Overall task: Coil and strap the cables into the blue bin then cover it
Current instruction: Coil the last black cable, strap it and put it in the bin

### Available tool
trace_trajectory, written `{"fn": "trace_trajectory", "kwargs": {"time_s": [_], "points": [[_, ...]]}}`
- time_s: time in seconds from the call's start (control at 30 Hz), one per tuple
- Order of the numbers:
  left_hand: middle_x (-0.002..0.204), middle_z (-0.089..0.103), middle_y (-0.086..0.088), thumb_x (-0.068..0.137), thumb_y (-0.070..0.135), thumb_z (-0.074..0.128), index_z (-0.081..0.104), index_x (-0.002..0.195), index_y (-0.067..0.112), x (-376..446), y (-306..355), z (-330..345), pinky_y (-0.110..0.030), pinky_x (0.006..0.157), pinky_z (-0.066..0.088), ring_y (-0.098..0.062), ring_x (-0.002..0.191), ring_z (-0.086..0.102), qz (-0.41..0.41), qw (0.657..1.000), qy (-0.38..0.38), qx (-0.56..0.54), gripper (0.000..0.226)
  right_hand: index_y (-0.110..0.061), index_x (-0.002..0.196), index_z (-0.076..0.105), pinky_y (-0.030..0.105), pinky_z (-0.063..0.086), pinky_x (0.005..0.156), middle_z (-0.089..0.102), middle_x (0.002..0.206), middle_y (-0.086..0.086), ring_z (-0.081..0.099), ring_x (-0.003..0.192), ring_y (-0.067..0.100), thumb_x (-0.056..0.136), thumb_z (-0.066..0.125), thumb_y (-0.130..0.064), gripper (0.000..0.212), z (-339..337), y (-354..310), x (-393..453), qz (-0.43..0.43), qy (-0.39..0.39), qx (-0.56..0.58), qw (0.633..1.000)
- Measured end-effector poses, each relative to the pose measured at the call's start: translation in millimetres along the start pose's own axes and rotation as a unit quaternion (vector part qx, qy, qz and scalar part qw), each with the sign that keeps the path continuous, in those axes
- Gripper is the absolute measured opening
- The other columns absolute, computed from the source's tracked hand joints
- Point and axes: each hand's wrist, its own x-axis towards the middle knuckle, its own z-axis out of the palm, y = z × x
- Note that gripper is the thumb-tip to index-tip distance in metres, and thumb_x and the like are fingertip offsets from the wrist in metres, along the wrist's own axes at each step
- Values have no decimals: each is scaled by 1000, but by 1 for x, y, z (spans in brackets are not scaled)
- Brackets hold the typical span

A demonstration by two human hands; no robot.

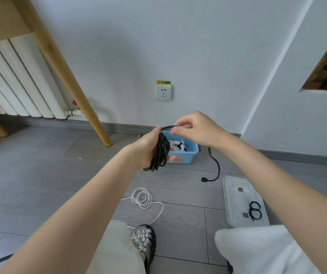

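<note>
- Left hand (146,149) is wrapped around a fat bundle of black cable (159,153), fingers curled through the loops, held in the air just in front of the blue bin (190,154).
- Right hand (195,128) pinches the running strand between thumb and fingertips, feeding it over the top of the coil, just above the bin's near rim.
- The loose tail (215,168) of that black cable lies on the floor to the right of the bin, plug end free. Risk here: a quick pull could make the plug whip or snag on the bin's corner and tug the bin out of place.
- The coil is thick (many turns in one grip). If the left hand eases, I'd expect the loops to spring apart and the winding to be lost.
- Straps: two black bands (255,210) sit on the clear lid (235,194), right of the bin and nearer the person. Reaching for one takes a hand off the coil, so that is the likely moment for it to unravel.
- White cable (141,197) lies half-looped on the floor, nearer the person than the bin, its strand running toward the sandalled foot (143,239); a shifted foot could drag it.
- The bin already holds a white coil (176,145), so room may be tight for the lid.
</note>
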Motion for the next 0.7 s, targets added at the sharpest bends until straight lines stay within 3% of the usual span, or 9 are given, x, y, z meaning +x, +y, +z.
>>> {"fn": "trace_trajectory", "kwargs": {"time_s": [0.07,0.17,0.27,0.37,0.47,0.57,0.63,0.7], "points": [[118,56,-15,94,61,31,38,135,4,5,9,-6,-26,55,55,-29,72,70,39,998,-15,-54,71,-10,99,70,13,36,57,50,42,-18,50,49,-10,95,49,-17,22,6,-7,-4,-18,-31,44,998],[101,61,-15,92,53,46,45,126,-6,8,18,-11,-25,64,56,-20,80,66,97,989,-14,-107,69,-12,107,68,11,34,51,42,43,-14,40,40,0,98,44,-19,27,11,-7,-9,-41,-97,83,991],[87,68,-16,98,28,44,49,106,-7,5,28,-9,-20,57,54,-15,57,67,161,947,-38,-275,36,-9,97,69,21,27,46,31,49,-4,27,42,8,99,43,-28,32,13,-1,-14,-28,-197,110,974],[57,63,-1,100,25,40,48,101,-4,-5,37,-5,-11,41,43,-4,36,51,175,929,-86,-313,31,-4,80,69,22,25,44,26,46,-1,22,40,13,97,40,-43,51,18,8,-17,22,-294,76,952],[43,43,10,95,35,39,56,102,-4,-19,37,1,-8,32,28,0,28,37,117,969,-172,-131,43,-8,63,65,24,28,45,25,44,0,22,40,17,91,41,-58,62,19,25,-17,62,-328,-19,943],[45,43,8,84,43,43,64,106,-3,-33,27,5,-8,30,28,3,28,29,27,943,-319,95,56,-12,53,60,33,44,64,42,47,4,44,51,23,78,51,-67,61,13,48,-17,62,-288,-189,937],[49,49,6,84,50,35,56,116,-2,-37,18,10,-9,30,28,3,29,30,-15,917,-330,223,64,-14,48,53,33,41,63,45,48,2,45,53,19,80,58,-53,51,1,60,-15,83,-220,-247,940],[56,59,3,86,54,28,47,121,-3,-38,9,15,-10,32,27,-1,29,34,-50,906,-277,316,70,-17,45,48,29,34,58,43,47,-1,38,49,15,83,63,-40,47,-14,64,-12,93,-142,-266,949]]}}
